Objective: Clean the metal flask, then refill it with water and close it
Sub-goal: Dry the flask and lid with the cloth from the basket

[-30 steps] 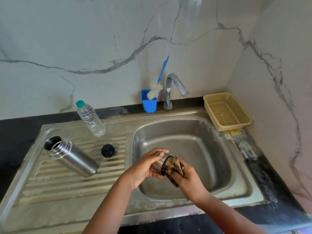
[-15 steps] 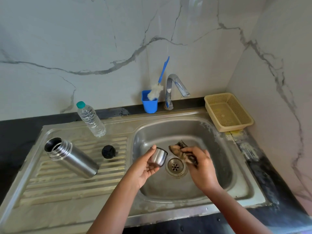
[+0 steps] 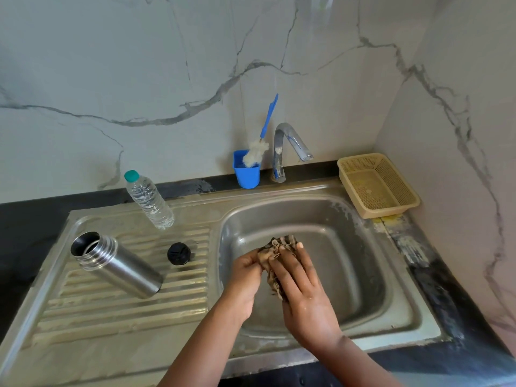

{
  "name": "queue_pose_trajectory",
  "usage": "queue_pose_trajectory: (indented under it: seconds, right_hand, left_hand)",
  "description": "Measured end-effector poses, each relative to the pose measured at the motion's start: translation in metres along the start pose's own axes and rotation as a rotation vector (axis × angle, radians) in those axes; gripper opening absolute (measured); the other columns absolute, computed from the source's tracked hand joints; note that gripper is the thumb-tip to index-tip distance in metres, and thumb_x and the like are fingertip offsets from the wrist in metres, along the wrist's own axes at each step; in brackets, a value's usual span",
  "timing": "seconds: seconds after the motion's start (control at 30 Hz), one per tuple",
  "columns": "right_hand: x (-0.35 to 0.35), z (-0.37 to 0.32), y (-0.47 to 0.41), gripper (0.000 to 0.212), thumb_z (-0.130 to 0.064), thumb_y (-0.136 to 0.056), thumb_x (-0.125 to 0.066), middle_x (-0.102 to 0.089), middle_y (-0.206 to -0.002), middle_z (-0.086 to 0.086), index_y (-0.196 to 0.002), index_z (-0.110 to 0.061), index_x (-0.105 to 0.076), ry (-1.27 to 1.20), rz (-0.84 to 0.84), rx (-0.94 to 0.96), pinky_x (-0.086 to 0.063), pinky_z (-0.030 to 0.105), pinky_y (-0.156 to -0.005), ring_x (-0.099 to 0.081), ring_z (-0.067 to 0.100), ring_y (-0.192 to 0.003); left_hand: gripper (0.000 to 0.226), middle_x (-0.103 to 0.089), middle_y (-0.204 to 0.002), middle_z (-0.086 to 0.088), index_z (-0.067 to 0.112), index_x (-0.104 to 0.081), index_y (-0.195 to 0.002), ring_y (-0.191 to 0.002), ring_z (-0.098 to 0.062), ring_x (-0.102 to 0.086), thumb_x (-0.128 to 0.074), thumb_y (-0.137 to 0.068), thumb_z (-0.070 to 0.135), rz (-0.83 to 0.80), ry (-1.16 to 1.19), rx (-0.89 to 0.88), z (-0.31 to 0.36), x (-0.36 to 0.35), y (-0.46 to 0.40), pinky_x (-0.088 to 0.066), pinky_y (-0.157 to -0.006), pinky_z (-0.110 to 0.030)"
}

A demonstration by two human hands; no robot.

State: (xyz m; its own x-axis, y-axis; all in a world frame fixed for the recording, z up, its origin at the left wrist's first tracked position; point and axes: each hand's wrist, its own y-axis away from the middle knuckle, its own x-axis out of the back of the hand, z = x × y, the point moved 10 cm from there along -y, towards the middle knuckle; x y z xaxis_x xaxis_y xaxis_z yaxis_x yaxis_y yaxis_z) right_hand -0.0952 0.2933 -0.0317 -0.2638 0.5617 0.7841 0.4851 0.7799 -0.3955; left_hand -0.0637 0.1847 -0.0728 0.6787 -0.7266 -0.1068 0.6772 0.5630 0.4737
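Observation:
The open metal flask point(image 3: 120, 268) lies on its side on the sink's ribbed drainboard point(image 3: 111, 317), mouth to the far left. Its black stopper point(image 3: 179, 253) sits just right of it. Over the basin point(image 3: 357, 261), my left hand point(image 3: 245, 277) curls round something wrapped in a brown scrub cloth point(image 3: 275, 248); the small steel cup it held a moment ago is hidden. My right hand point(image 3: 303, 291) lays its fingers over the cloth and holds it against my left hand.
A clear water bottle point(image 3: 149, 201) with a teal cap stands at the drainboard's back edge. Behind the basin are a blue holder point(image 3: 247, 174) with a bottle brush point(image 3: 255, 153) and the tap point(image 3: 290, 146). A beige basket point(image 3: 360, 163) sits at the back right, near the side wall.
My right hand had pulled the cloth off the steel cup, leaving the cup bare in my left hand; now it has brought the cloth back over it, and the cup is covered.

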Motion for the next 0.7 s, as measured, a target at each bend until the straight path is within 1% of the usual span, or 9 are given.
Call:
queue_pose_trajectory:
  seconds: [0.1, 0.13, 0.2, 0.3, 0.37, 0.43, 0.5, 0.6, 0.7]
  right_hand:
    - [0.007, 0.007, -0.006, 0.064, -0.015, -0.088, -0.045, -0.023, -0.159, -0.001, -0.15, -0.023, -0.035, -0.266, -0.007, -0.163, -0.026, 0.046, -0.119, -0.014, 0.024, -0.151]
    - [0.015, 0.009, -0.01, 0.06, -0.021, -0.092, -0.047, -0.022, -0.159, -0.001, -0.15, -0.024, -0.035, -0.358, 0.041, -0.213, -0.027, 0.04, -0.119, -0.017, 0.019, -0.15]
    - [0.03, 0.017, -0.018, 0.053, -0.032, -0.095, -0.05, -0.03, -0.152, 0.0, -0.145, -0.023, -0.04, -0.531, 0.169, -0.299, -0.03, 0.031, -0.117, -0.029, 0.015, -0.145]
    - [0.038, 0.039, -0.026, 0.048, -0.047, -0.091, -0.056, -0.055, -0.132, 0.002, -0.133, -0.026, -0.049, -0.853, 0.267, -0.504, -0.041, 0.039, -0.109, -0.052, 0.017, -0.127]
    - [0.029, 0.055, -0.025, 0.047, -0.05, -0.09, -0.059, -0.063, -0.127, 0.007, -0.129, -0.023, -0.054, -1.183, 0.257, -0.714, -0.049, 0.044, -0.103, -0.061, 0.023, -0.119]
    - [0.017, 0.06, -0.019, 0.049, -0.051, -0.094, -0.053, -0.065, -0.126, 0.017, -0.125, -0.014, -0.064, -1.488, 0.198, -0.905, -0.045, 0.048, -0.105, -0.062, 0.03, -0.117]
    - [0.012, 0.06, -0.011, 0.056, -0.054, -0.094, -0.045, -0.066, -0.123, 0.02, -0.112, -0.009, -0.073, -1.656, 0.162, -1.0, -0.045, 0.044, -0.103, -0.064, 0.031, -0.112]
    - [0.005, 0.065, 0.002, 0.063, -0.058, -0.093, -0.042, -0.067, -0.122, 0.018, -0.111, -0.008, -0.074, -1.798, 0.2, -1.056, -0.052, 0.037, -0.096, -0.066, 0.027, -0.11]
    - [-0.005, 0.074, 0.017, 0.06, -0.055, -0.095, -0.043, -0.065, -0.125, 0.018, -0.116, -0.006, -0.072, -1.82, 0.219, -1.117, -0.046, 0.039, -0.106, -0.064, 0.027, -0.116]
  left_hand:
    - [0.024, -0.077, -0.102, -0.005, 0.009, -0.076, -0.1, -0.106, -0.014, -0.069, -0.053, -0.099, 0.004, -0.088, -0.016, -0.083, 0.016, -0.01, 0.007, -0.049, -0.101, -0.031]
    - [0.024, -0.077, -0.102, -0.006, 0.011, -0.077, -0.099, -0.105, -0.015, -0.07, -0.054, -0.098, 0.003, -0.113, -0.027, -0.109, 0.022, -0.015, 0.01, -0.049, -0.1, -0.03]
    - [0.023, -0.077, -0.1, -0.007, 0.012, -0.078, -0.1, -0.105, -0.02, -0.07, -0.057, -0.097, 0.004, -0.159, -0.072, -0.183, 0.03, -0.027, 0.016, -0.051, -0.097, -0.03]
    - [0.02, -0.077, -0.102, -0.004, 0.011, -0.076, -0.107, -0.105, -0.017, -0.07, -0.06, -0.096, 0.007, -0.168, -0.102, -0.296, 0.039, -0.036, 0.022, -0.052, -0.094, -0.025]
    - [0.02, -0.076, -0.104, -0.004, 0.008, -0.075, -0.11, -0.105, -0.016, -0.07, -0.06, -0.096, 0.007, -0.161, -0.113, -0.38, 0.044, -0.039, 0.021, -0.051, -0.092, -0.023]
    - [0.022, -0.075, -0.109, -0.001, 0.01, -0.074, -0.114, -0.107, -0.014, -0.069, -0.062, -0.095, 0.007, -0.157, -0.177, -0.527, 0.054, -0.044, 0.026, -0.052, -0.093, -0.023]
    - [0.023, -0.073, -0.112, 0.002, 0.011, -0.074, -0.114, -0.107, -0.009, -0.068, -0.062, -0.095, 0.007, -0.126, -0.426, -0.803, 0.067, -0.057, 0.038, -0.054, -0.093, -0.025]
    - [0.023, -0.072, -0.102, -0.004, 0.007, -0.073, -0.107, -0.1, -0.016, -0.066, -0.055, -0.092, 0.005, -0.063, -0.961, -1.238, 0.064, -0.092, 0.062, -0.05, -0.102, -0.036]
    - [0.027, -0.071, -0.094, -0.005, 0.007, -0.073, -0.105, -0.096, -0.019, -0.066, -0.051, -0.089, 0.004, 0.015, -1.328, -1.415, 0.041, -0.109, 0.067, -0.041, -0.112, -0.04]
